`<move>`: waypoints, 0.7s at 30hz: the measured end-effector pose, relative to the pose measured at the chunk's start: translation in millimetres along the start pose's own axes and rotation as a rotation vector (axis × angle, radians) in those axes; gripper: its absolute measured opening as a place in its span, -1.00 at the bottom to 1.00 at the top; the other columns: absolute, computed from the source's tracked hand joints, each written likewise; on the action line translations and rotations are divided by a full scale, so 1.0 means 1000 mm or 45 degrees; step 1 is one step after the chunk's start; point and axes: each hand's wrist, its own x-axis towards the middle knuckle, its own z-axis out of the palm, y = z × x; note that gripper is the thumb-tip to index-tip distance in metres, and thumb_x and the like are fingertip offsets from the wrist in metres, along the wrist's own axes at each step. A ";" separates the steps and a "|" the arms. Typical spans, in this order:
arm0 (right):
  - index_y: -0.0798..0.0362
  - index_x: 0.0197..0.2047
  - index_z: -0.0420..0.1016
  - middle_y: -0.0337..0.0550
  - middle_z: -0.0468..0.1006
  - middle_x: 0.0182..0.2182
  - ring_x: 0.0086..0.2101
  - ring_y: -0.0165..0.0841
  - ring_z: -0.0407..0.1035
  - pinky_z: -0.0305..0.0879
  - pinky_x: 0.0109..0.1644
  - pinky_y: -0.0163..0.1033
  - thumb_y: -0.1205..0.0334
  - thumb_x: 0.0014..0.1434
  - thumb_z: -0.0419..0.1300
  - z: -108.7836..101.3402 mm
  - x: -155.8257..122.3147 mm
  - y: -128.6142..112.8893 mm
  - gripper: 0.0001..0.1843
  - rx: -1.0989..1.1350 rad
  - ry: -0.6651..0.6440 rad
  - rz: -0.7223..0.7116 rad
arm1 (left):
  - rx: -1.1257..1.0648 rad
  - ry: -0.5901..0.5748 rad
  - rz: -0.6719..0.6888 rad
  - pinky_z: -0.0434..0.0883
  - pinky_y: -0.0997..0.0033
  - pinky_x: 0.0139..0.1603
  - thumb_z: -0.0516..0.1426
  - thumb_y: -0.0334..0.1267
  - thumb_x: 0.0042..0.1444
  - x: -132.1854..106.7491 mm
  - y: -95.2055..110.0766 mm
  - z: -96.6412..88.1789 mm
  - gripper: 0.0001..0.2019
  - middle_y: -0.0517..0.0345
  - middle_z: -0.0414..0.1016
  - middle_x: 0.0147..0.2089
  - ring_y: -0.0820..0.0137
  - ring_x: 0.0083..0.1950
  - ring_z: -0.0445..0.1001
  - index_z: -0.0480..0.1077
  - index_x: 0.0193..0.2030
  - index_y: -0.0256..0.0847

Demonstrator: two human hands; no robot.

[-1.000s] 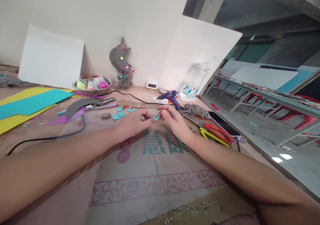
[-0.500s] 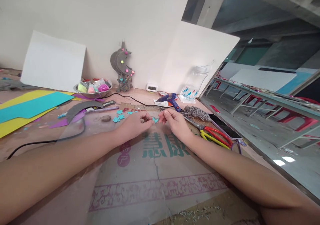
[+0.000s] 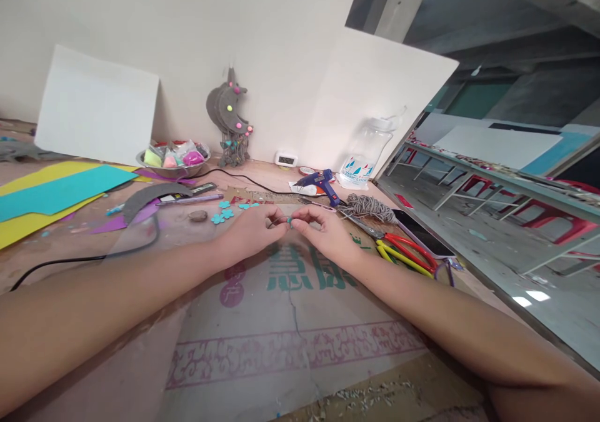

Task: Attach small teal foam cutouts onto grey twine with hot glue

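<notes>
A small teal flower cutout (image 3: pixel 289 222), mostly covered by fingertips, is pinched between my two hands above the plastic-covered work mat (image 3: pixel 281 312). My left hand (image 3: pixel 259 227) is closed on it from the left, thumb against fingers. From the right, my right hand (image 3: pixel 321 227) is closed on the same piece, and the fingertips of both hands nearly touch. Several more teal flower cutouts (image 3: pixel 222 214) lie left of my left hand, beside a brown stone-like lump (image 3: pixel 197 216).
Right of my hands are a blue glue gun (image 3: pixel 323 184), grey cord (image 3: pixel 370 208), red-and-yellow-handled pliers (image 3: pixel 405 250) and a phone (image 3: pixel 424 234). Behind stand a plastic jug (image 3: pixel 363 156), small clock (image 3: pixel 285 159), grey moon ornament (image 3: pixel 229 119) and bowl (image 3: pixel 175 167). Coloured sheets (image 3: pixel 60 194) lie left.
My hands have come together, the right thumb and fingers moving left onto the teal flower cutout. Less of the piece shows now. The view has shifted slightly.
</notes>
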 end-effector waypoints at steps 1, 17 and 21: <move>0.06 -0.33 0.45 -0.20 0.52 -0.40 -0.35 -0.38 0.36 0.27 -0.21 -0.24 0.19 0.10 0.17 0.000 0.000 0.000 -0.88 -0.004 0.001 -0.006 | 0.002 -0.002 0.000 0.12 0.45 -0.46 0.04 -0.12 0.04 0.000 0.001 0.000 -0.81 0.29 0.33 -0.51 0.47 -0.50 0.24 0.33 -0.42 -0.20; 0.09 -0.37 0.45 -0.22 0.42 -0.48 -0.41 -0.39 0.29 0.20 -0.26 -0.27 0.08 0.20 0.07 -0.003 0.001 0.004 -0.73 0.046 -0.031 -0.067 | -0.037 -0.026 -0.002 0.16 0.45 -0.43 0.04 -0.12 0.03 0.000 0.000 0.000 -0.82 0.31 0.31 -0.56 0.46 -0.51 0.25 0.33 -0.43 -0.18; 0.07 -0.24 0.43 -0.22 0.39 -0.47 -0.41 -0.39 0.29 0.22 -0.26 -0.26 -0.04 0.21 0.03 -0.003 0.002 0.005 -0.65 0.216 -0.027 0.019 | -0.093 -0.018 0.003 0.18 0.46 -0.43 0.04 -0.11 0.03 0.002 -0.005 0.002 -0.81 0.29 0.37 -0.48 0.46 -0.47 0.29 0.33 -0.42 -0.18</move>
